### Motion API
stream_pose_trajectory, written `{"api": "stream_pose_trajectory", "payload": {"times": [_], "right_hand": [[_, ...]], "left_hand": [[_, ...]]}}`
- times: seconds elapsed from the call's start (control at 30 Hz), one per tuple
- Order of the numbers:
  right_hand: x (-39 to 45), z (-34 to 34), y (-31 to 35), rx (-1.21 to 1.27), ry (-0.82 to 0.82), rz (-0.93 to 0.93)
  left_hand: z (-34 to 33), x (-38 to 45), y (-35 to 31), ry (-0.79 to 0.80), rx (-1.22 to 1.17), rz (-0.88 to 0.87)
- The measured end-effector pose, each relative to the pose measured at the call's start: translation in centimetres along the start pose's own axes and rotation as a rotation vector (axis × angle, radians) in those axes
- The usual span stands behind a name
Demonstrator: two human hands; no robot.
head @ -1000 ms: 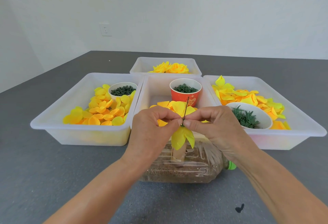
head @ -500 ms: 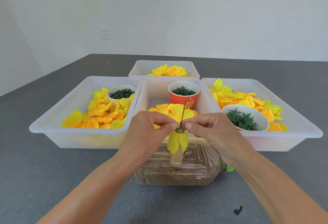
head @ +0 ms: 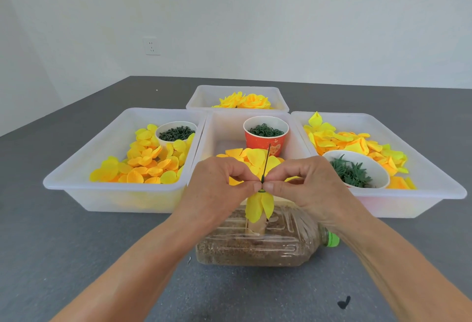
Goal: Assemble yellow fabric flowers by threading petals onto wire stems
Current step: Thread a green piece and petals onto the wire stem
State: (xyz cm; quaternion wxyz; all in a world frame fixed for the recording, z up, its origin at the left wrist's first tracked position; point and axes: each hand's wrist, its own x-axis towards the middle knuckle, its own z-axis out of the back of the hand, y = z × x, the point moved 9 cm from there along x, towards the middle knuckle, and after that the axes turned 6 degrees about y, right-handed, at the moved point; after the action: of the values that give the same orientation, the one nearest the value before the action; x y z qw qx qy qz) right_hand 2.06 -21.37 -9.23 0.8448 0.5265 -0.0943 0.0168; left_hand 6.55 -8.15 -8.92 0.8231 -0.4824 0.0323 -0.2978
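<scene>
Left hand [head: 217,189] and right hand [head: 304,186]: met fingertip to fingertip above the near middle of the bench [head: 76,258], each with thumb and forefinger curled and pinching the thin dark wire stem [head: 265,166] at the same spot, over a small green ring [head: 261,190] on the wire. Wire stem: rose upright, slightly tilted, above the fingertips. Yellow petals [head: 258,206]: hung downward from the pinch point, folded around a tan post [head: 255,228]. Clear plastic bottle [head: 255,250]: lay on its side on the bench below the hands, partly filled with brown grain, green cap [head: 332,240] pointing toward the right edge; the post stood up from it. Middle tray [head: 224,127]: just behind the bottle, held loose yellow petals and a red paper cup [head: 265,140] of dark green rings. Left tray [head: 102,186]: held round yellow and orange petals and a white bowl [head: 176,132] of dark green pieces. Right tray [head: 429,183]: held larger yellow and orange petals and a white bowl [head: 357,171] of green leafy pieces. Far tray [head: 204,97]: toward the far edge, behind the middle tray, held finished yellow flowers [head: 242,100]. A small black mark [head: 343,302] showed on the bench near the right forearm.
</scene>
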Motion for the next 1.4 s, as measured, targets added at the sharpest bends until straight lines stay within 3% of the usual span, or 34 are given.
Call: {"api": "stream_pose_trajectory", "payload": {"times": [0.3,0.83,1.07,1.23,1.4], "right_hand": [[0.2,-0.1,0.6,-0.151,0.025,0.036],[-0.4,0.1,0.2,-0.05,0.043,0.022],[-1.8,-0.9,0.7,-0.379,0.105,0.105],[-2.9,-2.2,2.9,-0.726,0.023,0.385],[-3.1,-2.1,3.2,-0.74,0.028,0.429]], "left_hand": [[-0.2,0.2,-0.7,0.031,0.079,-0.028],[-0.1,0.3,-0.6,0.05,0.097,0.007],[-0.2,0.3,-0.7,0.044,0.141,-0.027],[-0.2,-0.1,-0.7,0.039,0.135,-0.056],[0.1,-0.2,-0.5,0.029,0.041,-0.083]]}}
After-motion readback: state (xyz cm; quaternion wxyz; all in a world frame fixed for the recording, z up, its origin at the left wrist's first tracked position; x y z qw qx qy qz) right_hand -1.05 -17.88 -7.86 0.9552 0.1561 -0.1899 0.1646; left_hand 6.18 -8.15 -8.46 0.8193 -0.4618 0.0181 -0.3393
